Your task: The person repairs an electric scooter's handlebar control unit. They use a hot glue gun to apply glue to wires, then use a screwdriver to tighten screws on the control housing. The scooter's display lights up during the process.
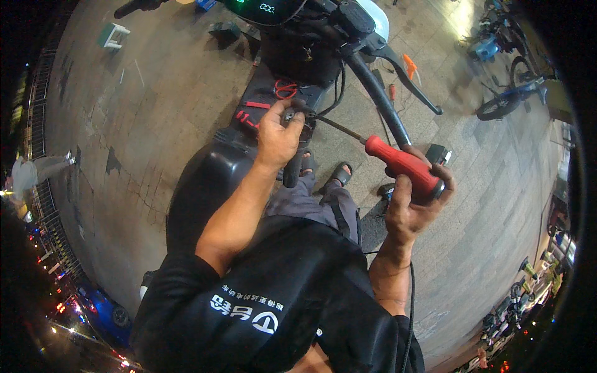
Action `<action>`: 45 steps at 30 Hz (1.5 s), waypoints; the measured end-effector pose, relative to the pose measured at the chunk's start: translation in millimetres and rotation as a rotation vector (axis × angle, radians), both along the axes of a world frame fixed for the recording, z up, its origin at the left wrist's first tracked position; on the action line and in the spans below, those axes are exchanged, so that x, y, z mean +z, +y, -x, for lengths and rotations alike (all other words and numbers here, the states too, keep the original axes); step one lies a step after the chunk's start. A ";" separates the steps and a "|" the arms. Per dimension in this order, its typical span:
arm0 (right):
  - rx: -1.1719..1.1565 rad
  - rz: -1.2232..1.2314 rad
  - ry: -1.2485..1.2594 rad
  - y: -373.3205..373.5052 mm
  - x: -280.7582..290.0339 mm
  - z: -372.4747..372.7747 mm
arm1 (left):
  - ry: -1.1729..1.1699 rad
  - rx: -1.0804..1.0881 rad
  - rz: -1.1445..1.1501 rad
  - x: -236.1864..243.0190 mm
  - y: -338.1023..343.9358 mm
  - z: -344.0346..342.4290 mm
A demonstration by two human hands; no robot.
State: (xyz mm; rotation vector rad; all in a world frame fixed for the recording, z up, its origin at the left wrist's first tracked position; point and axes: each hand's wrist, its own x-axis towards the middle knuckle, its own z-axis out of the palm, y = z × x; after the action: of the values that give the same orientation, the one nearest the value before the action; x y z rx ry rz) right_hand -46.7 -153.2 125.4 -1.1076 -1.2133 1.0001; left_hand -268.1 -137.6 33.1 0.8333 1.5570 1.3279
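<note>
My right hand (420, 199) wraps round the red handle of a screwdriver (401, 163). Its thin shaft points left, and the tip meets a small dark housing (297, 117) pinched in my left hand (280, 137). Below that housing hangs a black handlebar grip (293, 169), apparently part of the same piece. A black cable (339, 93) runs from near it up to the electric scooter (267, 81). To the right, the scooter's handlebar tube (379, 99) appears without a grip, below a black brake lever (410, 78). Fingers cover much of the housing.
Red-handled scissors (286, 89) and a red strip (258, 105) lie on the footboard. The black seat (205, 193) is at left. An orange tool (410, 67) lies on the paving beyond the handlebar. A small stool (113, 36) stands far left, a blue bicycle (513, 99) far right.
</note>
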 end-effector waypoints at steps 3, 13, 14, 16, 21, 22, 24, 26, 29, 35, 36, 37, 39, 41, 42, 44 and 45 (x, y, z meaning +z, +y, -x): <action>-0.016 0.046 0.027 1.1 2.6 0.1 | 0.059 -0.020 -0.018 -2.1 -1.1 2.9; 0.042 0.003 -0.044 4.8 10.4 1.3 | 0.113 -0.018 -0.016 3.1 0.0 -0.6; 0.090 -0.058 -0.084 5.3 9.0 -1.7 | 0.080 -0.015 -0.001 3.0 0.3 -1.0; 0.134 -0.152 -0.263 5.5 10.0 -5.7 | 0.026 -0.007 0.004 0.6 0.0 -0.8; 0.219 -0.258 -0.464 -3.1 19.1 -3.9 | -0.030 0.000 -0.024 -7.5 -0.7 -1.3; 0.227 -0.243 -0.432 -6.1 18.1 -1.9 | -0.054 0.018 -0.030 -7.7 -0.5 -2.7; 0.262 -0.333 -0.486 -7.9 18.8 0.1 | -0.104 0.052 -0.041 -7.9 0.1 -6.4; 0.294 -0.404 -0.542 -11.0 17.2 1.4 | -0.123 0.053 -0.026 -5.1 0.9 -7.8; 0.316 -0.311 -0.414 -14.1 11.6 -3.7 | -0.137 0.044 -0.029 -9.2 0.3 -6.2; 0.066 0.010 -0.127 10.2 22.2 -7.8 | -0.082 -0.023 -0.053 -6.8 1.7 -3.2; 0.048 0.067 -0.115 11.9 26.5 -6.6 | -0.067 -0.028 -0.047 -6.6 2.1 -3.4; 0.029 0.124 -0.104 13.3 30.9 -4.8 | -0.050 -0.024 -0.054 -6.5 2.5 -3.1; -0.008 0.191 -0.088 14.9 31.6 -2.3 | -0.017 -0.019 -0.068 -6.7 3.0 -2.7; 0.107 0.026 -0.179 19.6 26.0 -7.1 | -0.053 -0.026 -0.067 -9.3 2.7 -2.6; 0.164 -0.056 -0.224 21.5 24.4 -9.5 | -0.071 -0.029 -0.065 -10.2 2.5 -2.5; 0.327 -0.213 -0.283 22.6 29.3 -7.4 | -0.066 -0.022 -0.066 -10.6 2.0 -2.3; 0.365 -0.277 -0.294 26.8 31.2 -5.7 | -0.063 -0.017 -0.067 -10.3 1.7 -2.6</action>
State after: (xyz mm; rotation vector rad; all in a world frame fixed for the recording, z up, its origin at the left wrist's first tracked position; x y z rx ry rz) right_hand -41.0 -126.4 156.5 -0.8486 -1.7807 0.9206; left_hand -265.5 -135.9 22.7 0.8368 1.4602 1.3876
